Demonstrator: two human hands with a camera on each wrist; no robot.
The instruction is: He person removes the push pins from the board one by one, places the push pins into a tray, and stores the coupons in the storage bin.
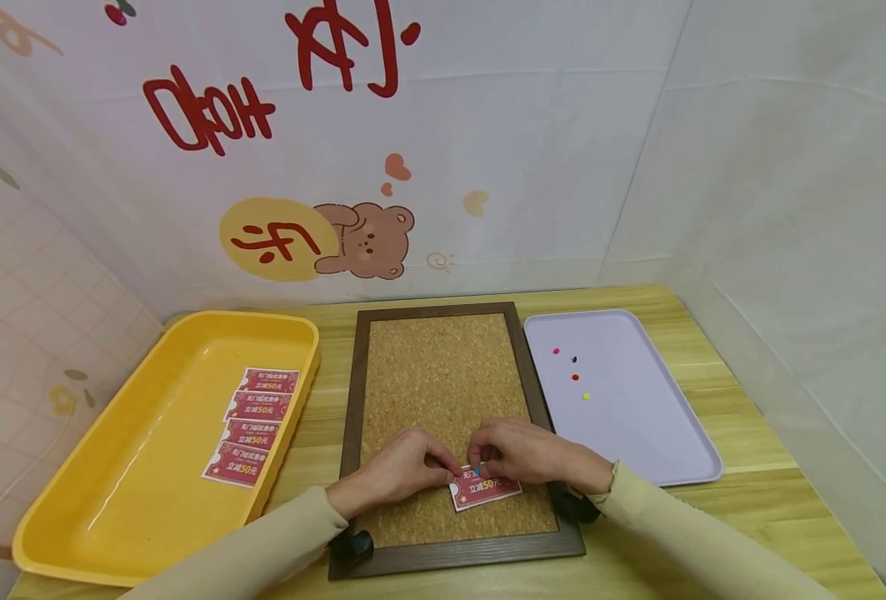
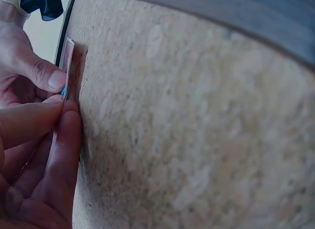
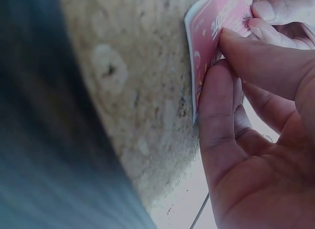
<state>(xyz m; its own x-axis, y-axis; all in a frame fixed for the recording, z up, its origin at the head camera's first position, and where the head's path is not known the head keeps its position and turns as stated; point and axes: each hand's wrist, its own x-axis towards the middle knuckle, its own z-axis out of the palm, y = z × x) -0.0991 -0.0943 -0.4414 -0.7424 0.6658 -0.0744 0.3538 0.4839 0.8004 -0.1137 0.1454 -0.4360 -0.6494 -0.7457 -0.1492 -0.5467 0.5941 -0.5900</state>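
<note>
A red printed coupon [image 1: 486,492] lies over the lower part of a framed cork board [image 1: 443,375]. My left hand [image 1: 405,471] pinches the coupon's upper left edge between thumb and finger. At the coupon's top edge, my right hand [image 1: 521,450] pinches a small blue pushpin [image 1: 477,472]. In the left wrist view the blue of the pushpin [image 2: 64,91] shows between both hands' fingertips, against the coupon [image 2: 69,61]. The right wrist view has the coupon [image 3: 206,37] slightly tilted off the cork, my right fingers beside it; the pushpin is hidden there.
A yellow tray [image 1: 150,433] on the left holds several overlapping coupons [image 1: 255,429] along its right side. Right of the board, a lilac tray [image 1: 638,417] carries several small pushpins [image 1: 575,377]. The board's dark frame [image 1: 465,552] surrounds the cork on the wooden table [image 1: 758,517].
</note>
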